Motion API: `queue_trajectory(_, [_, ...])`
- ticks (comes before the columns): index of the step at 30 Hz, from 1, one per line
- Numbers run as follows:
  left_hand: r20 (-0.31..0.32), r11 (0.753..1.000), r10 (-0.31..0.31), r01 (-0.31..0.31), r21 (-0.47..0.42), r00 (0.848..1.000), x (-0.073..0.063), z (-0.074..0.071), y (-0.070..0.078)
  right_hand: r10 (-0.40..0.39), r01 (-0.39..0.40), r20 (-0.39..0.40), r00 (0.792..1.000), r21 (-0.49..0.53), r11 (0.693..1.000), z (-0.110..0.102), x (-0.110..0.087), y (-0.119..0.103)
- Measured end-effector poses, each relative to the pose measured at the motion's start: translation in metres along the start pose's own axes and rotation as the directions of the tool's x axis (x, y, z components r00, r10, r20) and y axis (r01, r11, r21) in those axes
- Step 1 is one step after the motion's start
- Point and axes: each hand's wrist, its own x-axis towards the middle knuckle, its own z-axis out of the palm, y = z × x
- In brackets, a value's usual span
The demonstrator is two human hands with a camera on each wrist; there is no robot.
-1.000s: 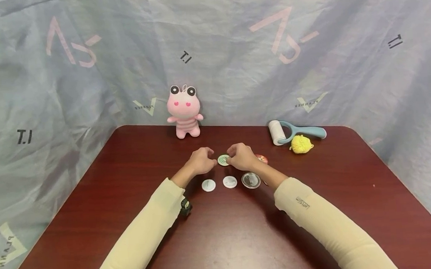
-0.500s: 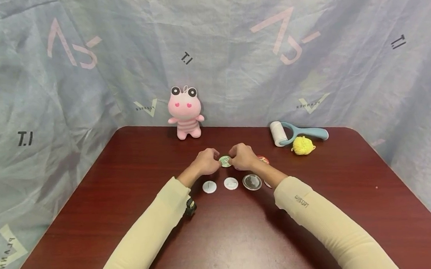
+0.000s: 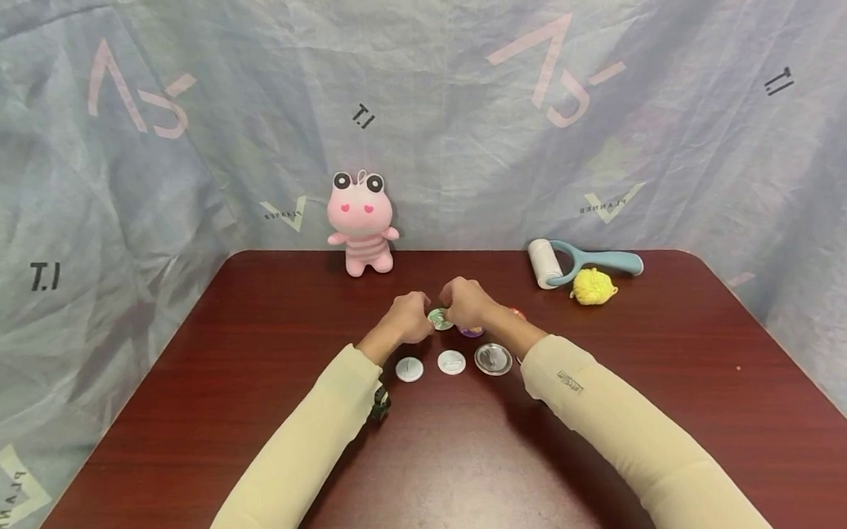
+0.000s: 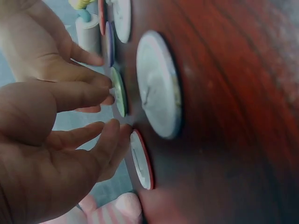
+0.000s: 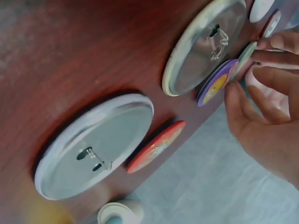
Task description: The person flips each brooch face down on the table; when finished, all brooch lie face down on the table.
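Observation:
A round green pin badge [image 3: 440, 320] lies on the table between my two hands. My left hand [image 3: 407, 319] is at its left side, its thumb [image 4: 84, 95] right at the badge's edge and its other fingers apart from the thumb. The fingertips of my right hand [image 3: 466, 301] pinch the green badge from the opposite side. Close to the right hand lies a purple badge [image 5: 218, 83], partly covered by it in the head view. Beyond the left fingers, a red-rimmed badge [image 4: 141, 159] lies with its pin side up.
Nearer to me lie two white-backed badges, one left [image 3: 409, 369] and one middle [image 3: 452, 362], and a silver-backed badge [image 3: 493, 359]. A red badge [image 5: 156, 146] and another large badge [image 5: 96, 147] sit further right. Behind stand a pink plush toy [image 3: 363, 224], lint roller [image 3: 585, 260] and yellow yarn ball [image 3: 593, 286].
My left hand has moved right, closer to the green badge. The right hand has shifted slightly left and away from me, uncovering part of the purple badge.

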Motion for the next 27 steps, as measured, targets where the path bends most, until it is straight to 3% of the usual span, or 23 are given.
queue_trajectory(4, [-0.036, 1.000, -0.003, 0.002, -0.016, 0.999, 0.004, 0.002, 0.000, -0.033, 0.034, 0.032, 0.999, -0.037, 0.999, -0.003, 0.004, 0.004])
queue_trajectory(13, [-0.073, 0.999, -0.024, 0.020, -0.050, 0.997, 0.006, 0.007, -0.002, -0.067, 0.065, 0.070, 0.995, 0.027, 0.998, -0.002, 0.005, 0.011])
queue_trajectory(20, [-0.078, 0.999, -0.039, 0.036, -0.039, 0.996, 0.006, 0.009, -0.003, -0.095, 0.094, 0.055, 0.994, 0.014, 0.995, -0.002, 0.005, 0.014])
queue_trajectory(27, [-0.120, 0.998, -0.031, 0.026, -0.051, 0.992, 0.004, 0.010, -0.003, -0.102, 0.102, 0.002, 0.995, 0.083, 0.991, -0.001, 0.005, 0.021])
